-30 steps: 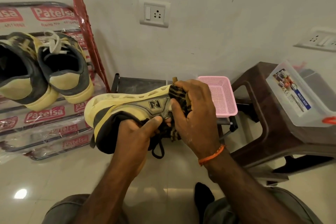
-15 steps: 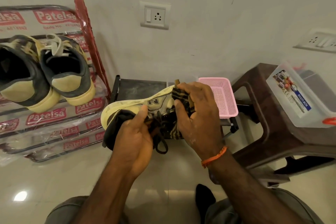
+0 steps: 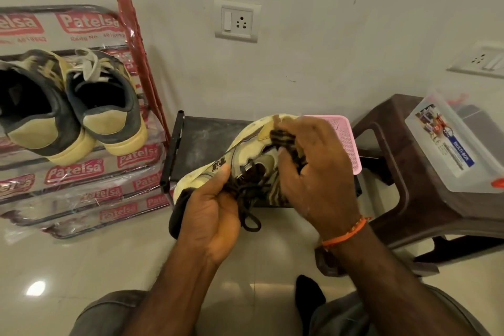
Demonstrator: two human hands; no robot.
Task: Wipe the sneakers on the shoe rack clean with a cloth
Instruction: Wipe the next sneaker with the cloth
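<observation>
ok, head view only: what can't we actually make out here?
- Cloth: mostly hidden under the right hand; size and dirt unclear.
- Held sneaker: far side and heel covered by the left hand.
- Left rack sneaker: cut off by the frame's left edge.
- Box label: fine print too small to read.
- Basket: contents hidden behind the right hand.

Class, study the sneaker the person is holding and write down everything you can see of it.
The sneaker is cream and grey, with a dark N on its side, a scuffed pale sole, dark lining and loose dark laces hanging down. It is held in the air, tilted, toe up and away. The left hand grips its heel end; the right hand presses a dark striped cloth against it.
</observation>
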